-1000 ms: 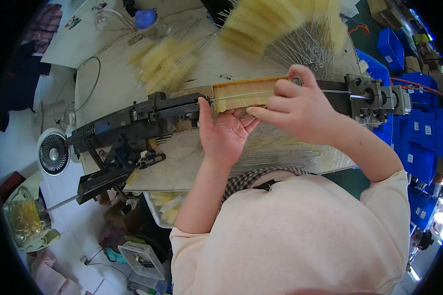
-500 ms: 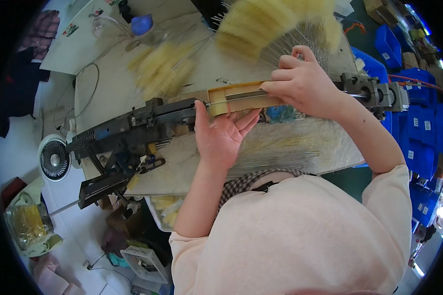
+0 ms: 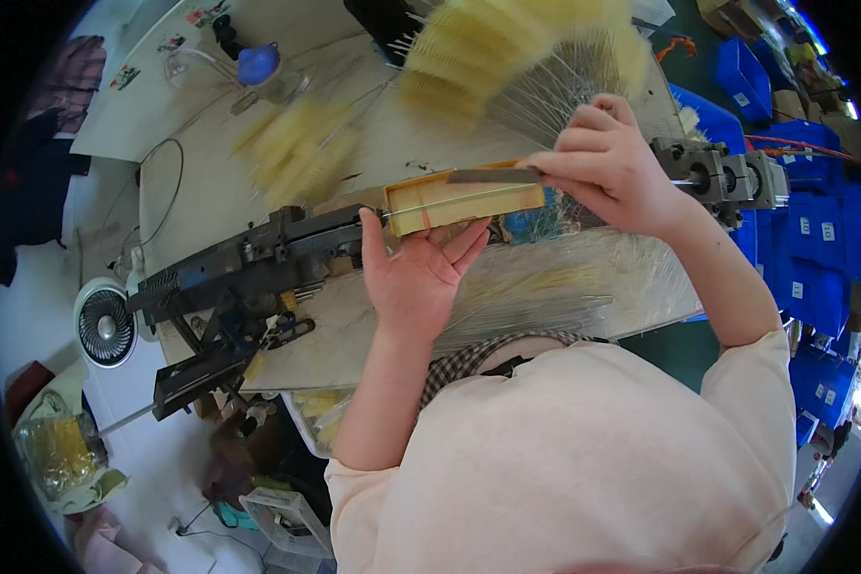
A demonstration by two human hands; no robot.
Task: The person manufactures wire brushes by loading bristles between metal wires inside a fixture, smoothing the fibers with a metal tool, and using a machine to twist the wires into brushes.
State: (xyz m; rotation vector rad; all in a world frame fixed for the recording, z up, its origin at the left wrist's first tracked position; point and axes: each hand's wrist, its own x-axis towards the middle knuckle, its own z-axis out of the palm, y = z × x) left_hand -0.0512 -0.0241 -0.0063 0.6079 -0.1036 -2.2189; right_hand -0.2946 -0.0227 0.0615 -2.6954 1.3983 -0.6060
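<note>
In my right hand point(image 3: 607, 172), a dark flat metal strip point(image 3: 493, 176) is pinched by its right end. The strip lies over the far side of a shallow yellow tray point(image 3: 469, 214). Along the tray runs a thin metal wire point(image 3: 435, 203). Palm up, my left hand point(image 3: 413, 277) rests at the tray's near left edge with fingers spread and thumb apart; its fingertips are partly hidden under the tray. A long black machine bed point(image 3: 249, 253) meets the tray's left end, and a grey metal clamp block point(image 3: 722, 175) stands to the right.
Beyond the tray spread yellow bristle brushes point(image 3: 488, 57) on wire stems, with another yellow bunch point(image 3: 301, 143) at left. Thin wires point(image 3: 536, 311) lie on the worktable near me. A white fan point(image 3: 105, 322) stands at left; blue bins point(image 3: 813, 230) stack at right.
My right hand has lifted the dark strip from inside the tray toward its far edge and shifted right. My left hand stays spread beneath the tray. The whole view has shifted slightly.
</note>
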